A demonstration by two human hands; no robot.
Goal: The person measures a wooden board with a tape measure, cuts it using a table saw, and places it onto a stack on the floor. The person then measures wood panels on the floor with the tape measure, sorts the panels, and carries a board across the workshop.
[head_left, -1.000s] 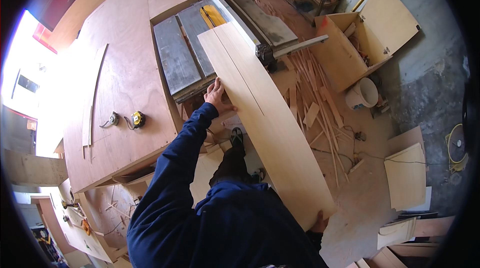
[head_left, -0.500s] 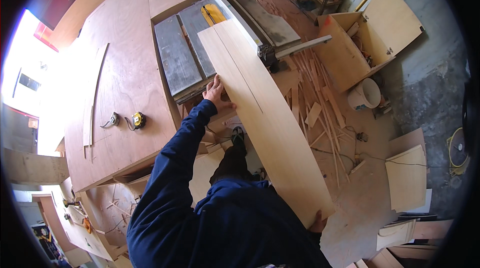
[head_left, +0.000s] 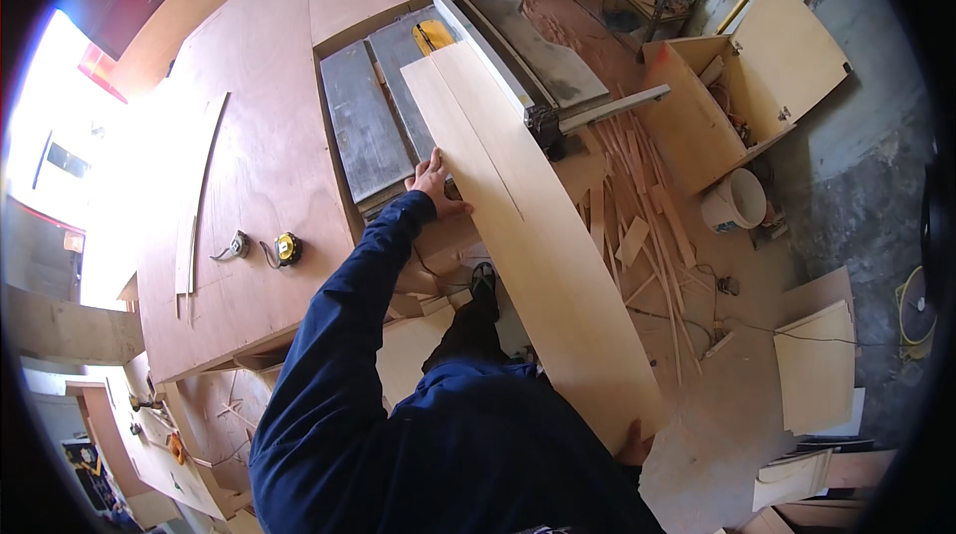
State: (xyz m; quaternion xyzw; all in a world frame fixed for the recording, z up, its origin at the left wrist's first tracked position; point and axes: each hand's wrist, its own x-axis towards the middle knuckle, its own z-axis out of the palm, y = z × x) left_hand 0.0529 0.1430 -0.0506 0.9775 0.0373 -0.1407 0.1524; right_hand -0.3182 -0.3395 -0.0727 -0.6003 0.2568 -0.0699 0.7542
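Observation:
A long pale plywood board [head_left: 558, 265] slants from the table saw [head_left: 363, 116] down to my right side. From its far end, a thin dark slit runs partway along its length. My left hand [head_left: 434, 183] grips the board's left edge at the near side of the saw table, fingers and thumb spread along the edge. At the board's near end my right hand [head_left: 634, 444] holds the corner, partly hidden beneath it. The board's far end lies by the yellow blade cover [head_left: 432, 36], and its right edge runs along the metal fence [head_left: 488, 56].
Two tape measures, one grey [head_left: 235, 245] and one yellow and black [head_left: 287, 249], lie on the large wooden worktop [head_left: 269, 176] beside thin strips [head_left: 204, 186]. Right of the board are scattered wood offcuts [head_left: 647, 215], a white bucket [head_left: 735, 202], an open wooden box [head_left: 687, 106] and a floor cable [head_left: 767, 328].
The surroundings have shifted slightly right and down in view. Both hands keep the same grip, and the board looks almost unmoved against the saw.

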